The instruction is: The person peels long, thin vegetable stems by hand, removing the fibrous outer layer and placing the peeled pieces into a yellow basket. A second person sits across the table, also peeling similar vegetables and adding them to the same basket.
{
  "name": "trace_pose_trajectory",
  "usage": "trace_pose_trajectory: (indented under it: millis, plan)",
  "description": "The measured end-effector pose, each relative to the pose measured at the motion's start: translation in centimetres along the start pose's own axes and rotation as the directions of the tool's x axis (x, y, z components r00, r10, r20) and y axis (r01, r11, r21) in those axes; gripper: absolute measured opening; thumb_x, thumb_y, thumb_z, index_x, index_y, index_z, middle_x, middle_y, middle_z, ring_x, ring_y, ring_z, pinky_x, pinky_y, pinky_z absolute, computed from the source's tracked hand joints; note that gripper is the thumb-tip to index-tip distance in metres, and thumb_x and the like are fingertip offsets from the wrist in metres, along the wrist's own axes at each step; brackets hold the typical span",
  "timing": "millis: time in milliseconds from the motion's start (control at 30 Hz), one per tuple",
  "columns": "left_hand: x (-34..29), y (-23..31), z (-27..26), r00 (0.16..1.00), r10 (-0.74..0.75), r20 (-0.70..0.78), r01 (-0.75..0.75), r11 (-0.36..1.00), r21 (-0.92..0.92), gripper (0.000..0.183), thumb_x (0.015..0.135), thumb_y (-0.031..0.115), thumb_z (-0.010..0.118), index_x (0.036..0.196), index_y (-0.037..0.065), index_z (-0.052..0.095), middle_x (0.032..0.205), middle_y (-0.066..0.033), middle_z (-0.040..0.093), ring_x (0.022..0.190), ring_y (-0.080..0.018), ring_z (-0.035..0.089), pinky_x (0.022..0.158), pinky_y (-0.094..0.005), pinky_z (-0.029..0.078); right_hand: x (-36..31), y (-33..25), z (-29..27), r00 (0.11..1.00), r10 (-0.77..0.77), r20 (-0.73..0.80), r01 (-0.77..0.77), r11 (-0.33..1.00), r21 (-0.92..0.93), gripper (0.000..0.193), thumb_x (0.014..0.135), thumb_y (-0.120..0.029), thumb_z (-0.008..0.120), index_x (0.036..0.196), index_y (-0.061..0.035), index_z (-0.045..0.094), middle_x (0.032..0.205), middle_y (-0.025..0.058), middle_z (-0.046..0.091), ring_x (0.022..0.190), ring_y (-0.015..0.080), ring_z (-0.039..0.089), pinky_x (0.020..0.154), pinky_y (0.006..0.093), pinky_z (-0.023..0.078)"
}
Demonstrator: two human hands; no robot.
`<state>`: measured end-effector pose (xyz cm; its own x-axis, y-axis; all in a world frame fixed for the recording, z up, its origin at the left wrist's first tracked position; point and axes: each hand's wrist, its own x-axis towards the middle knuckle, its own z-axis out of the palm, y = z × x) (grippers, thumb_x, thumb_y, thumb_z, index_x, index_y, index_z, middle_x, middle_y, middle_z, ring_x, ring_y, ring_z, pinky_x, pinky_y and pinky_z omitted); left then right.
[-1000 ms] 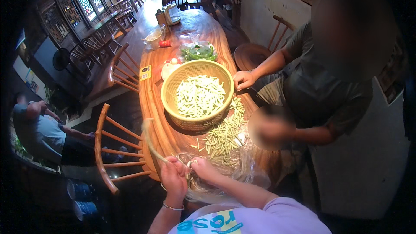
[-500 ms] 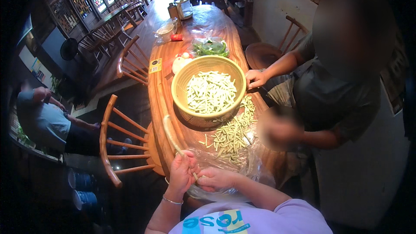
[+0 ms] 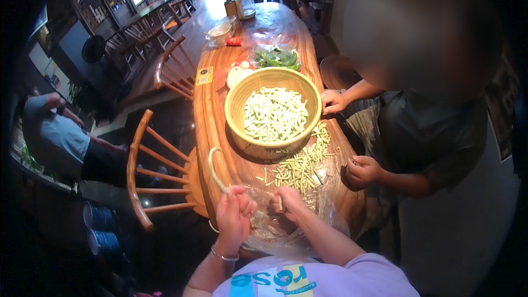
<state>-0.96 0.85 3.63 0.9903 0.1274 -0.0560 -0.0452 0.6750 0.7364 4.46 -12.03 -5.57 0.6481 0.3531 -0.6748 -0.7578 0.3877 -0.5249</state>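
My left hand (image 3: 235,212) is closed on a long pale-green bean (image 3: 212,164), which curves up and away over the table's left side. Just to its right, my right hand (image 3: 288,200) grips a short bean piece (image 3: 281,204), apart from the long bean. Beneath both hands lies a crumpled clear plastic bag (image 3: 269,230). Beyond it, a loose pile of short bean pieces (image 3: 300,168) spreads over the wooden table (image 3: 212,124). A yellow plastic basket (image 3: 231,115) behind the pile holds many more bean pieces (image 3: 275,114).
At the right sits a co-worker, one hand (image 3: 333,102) at the basket's rim, the other (image 3: 363,171) by the table edge. Bagged green vegetables (image 3: 276,58), a red can (image 3: 234,41) and a bowl (image 3: 221,32) stand farther back. A wooden chair (image 3: 142,168) is left; another person (image 3: 58,137) stands beyond.
My right hand has moved away from my left, up and to the right, with a short bean piece in it. The left hand keeps the long bean. The co-worker's lower hand has shifted slightly.
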Motion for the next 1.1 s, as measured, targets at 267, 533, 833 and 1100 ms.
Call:
trace_pose_trajectory:
  millis: [267,533,833,1100]
  plan:
    - [1.7,-0.7,-2.7,0.969,-0.23,-0.094,0.24,0.963,0.122,0.031,0.088,0.017,0.044,0.113,-0.002,0.042,0.074,-0.0049,0.051,0.067,-0.0154,0.051,0.061,-0.029,0.046,-3.7,-0.7,1.0,0.803,0.043,0.594,0.205,0.917,-0.343,0.027,0.087,-0.029,0.049,0.085,-0.0026,0.053,0.057,-0.0001,0.047,0.045,0.007,0.04,0.041,0.0196,0.029]
    - [2.9,1.6,-3.0,0.977,-0.082,-0.198,0.068,0.995,-0.076,0.015,0.089,0.014,0.043,0.1,0.004,0.046,0.076,-0.006,0.052,0.067,-0.0157,0.052,0.068,-0.0339,0.048,-4.3,-1.0,1.5,0.809,0.078,0.583,0.209,0.888,-0.409,0.017,0.085,-0.018,0.049,0.09,-0.0027,0.055,0.06,0.0,0.049,0.047,0.0059,0.042,0.044,0.0184,0.032]
    - [-0.6,-1.3,0.7,0.994,0.069,-0.084,-0.054,0.985,0.165,0.014,0.09,0.016,0.041,0.09,0.003,0.046,0.07,-0.0068,0.052,0.059,-0.0151,0.052,0.06,-0.0299,0.049,1.1,0.4,-1.6,0.994,0.11,-0.006,-0.107,0.979,0.173,0.014,0.08,-0.009,0.037,0.068,-0.0077,0.044,0.052,-0.0034,0.035,0.039,0.0073,0.028,0.034,0.0221,0.023]
    - [0.7,-2.5,-2.9,0.975,-0.127,-0.183,0.181,0.93,0.319,0.02,0.088,0.014,0.044,0.103,0.001,0.047,0.087,-0.0105,0.058,0.076,-0.0175,0.058,0.068,-0.0254,0.048,-4.5,-0.5,1.2,0.819,-0.008,0.573,0.15,0.968,-0.201,0.022,0.084,-0.022,0.051,0.095,-0.0023,0.051,0.062,0.0022,0.051,0.049,0.0085,0.045,0.044,0.0195,0.034]
